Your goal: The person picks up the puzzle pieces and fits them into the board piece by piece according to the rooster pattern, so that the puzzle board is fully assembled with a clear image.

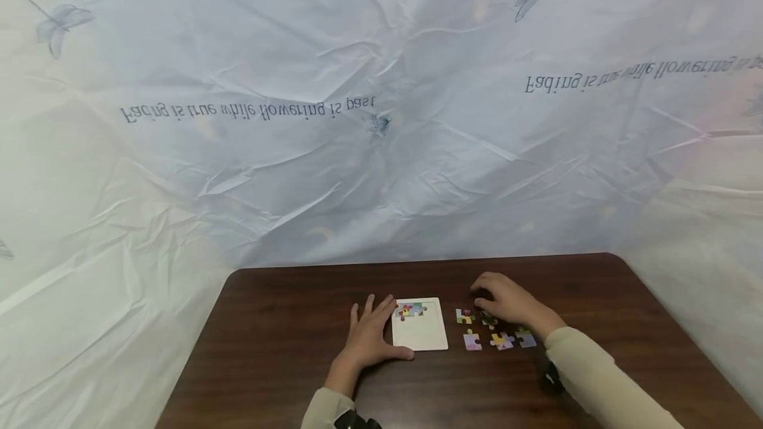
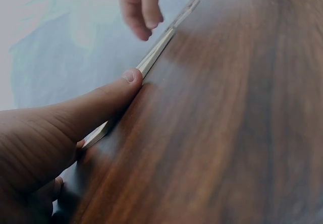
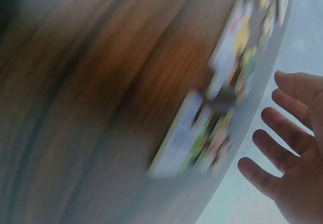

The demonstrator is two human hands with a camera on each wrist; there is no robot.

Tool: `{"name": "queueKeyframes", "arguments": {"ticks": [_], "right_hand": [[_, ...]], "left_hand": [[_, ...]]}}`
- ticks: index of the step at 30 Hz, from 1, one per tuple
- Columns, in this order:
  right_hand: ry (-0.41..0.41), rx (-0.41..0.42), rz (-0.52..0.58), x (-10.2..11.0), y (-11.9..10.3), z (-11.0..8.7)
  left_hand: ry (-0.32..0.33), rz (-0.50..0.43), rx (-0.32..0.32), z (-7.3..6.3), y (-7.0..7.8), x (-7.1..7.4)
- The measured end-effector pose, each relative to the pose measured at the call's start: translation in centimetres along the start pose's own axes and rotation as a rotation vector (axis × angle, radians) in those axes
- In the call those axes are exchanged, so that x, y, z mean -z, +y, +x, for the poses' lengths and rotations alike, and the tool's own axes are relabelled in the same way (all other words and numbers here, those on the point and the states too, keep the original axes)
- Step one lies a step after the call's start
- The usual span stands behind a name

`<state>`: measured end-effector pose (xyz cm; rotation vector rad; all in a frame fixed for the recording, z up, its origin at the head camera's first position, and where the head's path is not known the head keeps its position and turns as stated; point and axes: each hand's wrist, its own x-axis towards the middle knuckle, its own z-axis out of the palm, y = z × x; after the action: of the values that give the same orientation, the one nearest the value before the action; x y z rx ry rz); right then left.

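A square white puzzle board (image 1: 422, 336) lies on the table, with a few joined jigsaw pieces (image 1: 411, 310) in its upper left. My left hand (image 1: 368, 337) is spread at the board's left side, fingertips by the upper left corner and thumb along the near edge; in the left wrist view the thumb (image 2: 108, 100) touches that edge. My right hand (image 1: 503, 298) hovers over the far side of the loose jigsaw pieces (image 1: 472, 341), its fingers loosely bent. In the right wrist view its fingers (image 3: 282, 118) are apart with nothing between them.
Several loose pieces lie right of the board, including a purple and yellow one (image 1: 502, 341) and a greyish one (image 1: 526, 337). The dark wooden table (image 1: 286, 336) has rounded far corners. A wrinkled white printed sheet (image 1: 334, 184) hangs behind and on both sides.
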<state>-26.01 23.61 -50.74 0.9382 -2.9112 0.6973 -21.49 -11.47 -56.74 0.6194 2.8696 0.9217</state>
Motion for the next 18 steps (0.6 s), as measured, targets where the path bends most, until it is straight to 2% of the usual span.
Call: {"name": "queueKeyframes", "arguments": {"ticks": [10,18], "right_hand": [[0.003,-0.085,-0.025,1.6,3.9,-2.5],[-0.015,-0.102,-0.029,1.5,4.6,-2.8]], "left_hand": [[-0.002,0.017,0.000,0.1,-0.1,0.0],[-0.005,0.011,0.002,0.1,0.1,0.0]]}}
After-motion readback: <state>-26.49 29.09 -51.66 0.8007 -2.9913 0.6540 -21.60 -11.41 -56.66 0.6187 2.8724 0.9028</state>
